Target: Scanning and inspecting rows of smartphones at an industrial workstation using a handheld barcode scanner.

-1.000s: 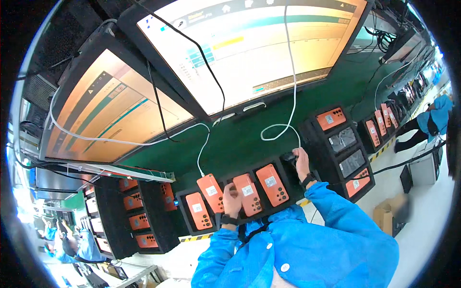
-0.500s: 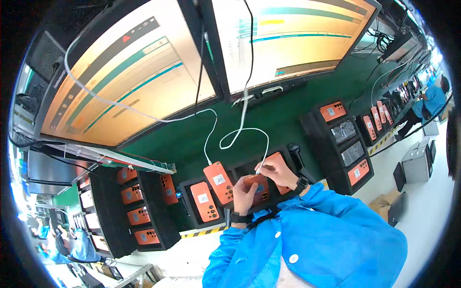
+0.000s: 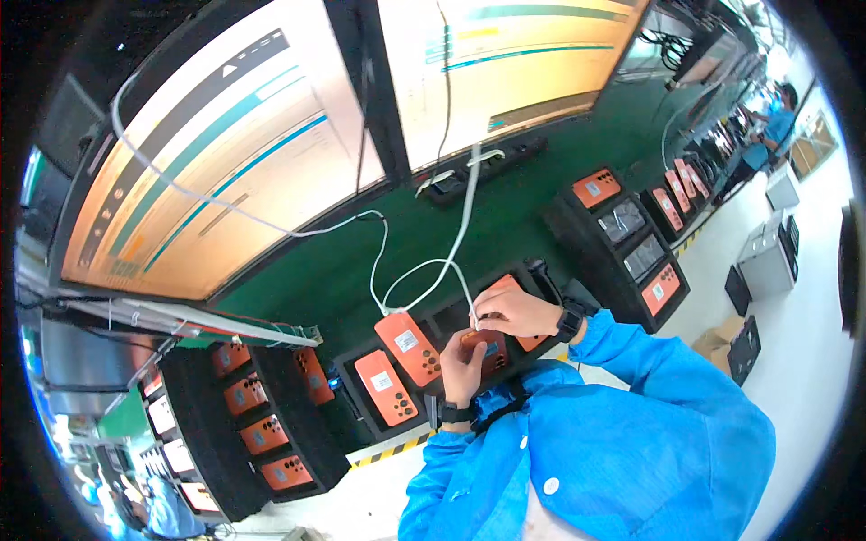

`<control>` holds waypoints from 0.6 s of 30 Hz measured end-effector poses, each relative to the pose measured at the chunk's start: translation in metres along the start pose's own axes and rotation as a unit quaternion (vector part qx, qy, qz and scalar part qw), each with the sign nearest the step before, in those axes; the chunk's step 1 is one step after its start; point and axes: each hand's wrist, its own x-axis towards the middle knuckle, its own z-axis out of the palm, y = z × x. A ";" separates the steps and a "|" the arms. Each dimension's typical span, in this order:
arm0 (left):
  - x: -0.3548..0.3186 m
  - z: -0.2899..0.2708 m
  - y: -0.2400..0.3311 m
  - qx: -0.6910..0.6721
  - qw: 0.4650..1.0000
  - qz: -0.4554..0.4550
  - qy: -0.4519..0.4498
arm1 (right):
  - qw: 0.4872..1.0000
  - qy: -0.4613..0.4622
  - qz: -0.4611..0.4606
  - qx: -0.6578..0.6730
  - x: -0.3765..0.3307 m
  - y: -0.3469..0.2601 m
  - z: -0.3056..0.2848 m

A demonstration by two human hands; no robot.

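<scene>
My left hand (image 3: 463, 371) is closed around an orange phone (image 3: 493, 353), tilted up over a black foam tray. At the phone's top end, my right hand (image 3: 516, 312) pinches the end of a white cable (image 3: 467, 212); whether its plug is in the port is hidden by the fingers. Left of my hands, another orange phone (image 3: 409, 348) lies across the tray with a second white cable (image 3: 377, 261) running to its top edge. Beside it an orange phone (image 3: 385, 388) rests in a tray slot, and one more (image 3: 532, 343) is partly covered by my right hand.
Two large monitors (image 3: 207, 162) stand behind the green bench mat (image 3: 505, 198). Black trays with orange phones sit left (image 3: 316, 442) and right (image 3: 622, 261). A black handheld device (image 3: 541, 275) lies behind my right hand. A co-worker (image 3: 767, 135) is far right.
My view has shifted, so the monitors and right-hand tray appear further left. The held cable's loop has changed shape. Both hands keep their hold on the phone and the cable end.
</scene>
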 end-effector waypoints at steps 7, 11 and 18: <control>-0.008 -0.011 -0.011 -0.010 1.000 -0.006 -0.010 | 0.994 0.093 0.065 -0.008 -0.019 -0.018 0.019; 0.033 -0.019 -0.041 0.058 0.995 0.038 0.070 | 0.934 0.309 0.160 0.085 -0.056 -0.007 0.042; 0.026 0.023 0.033 0.303 0.922 0.231 0.073 | 0.788 0.353 0.498 0.084 -0.303 0.061 0.145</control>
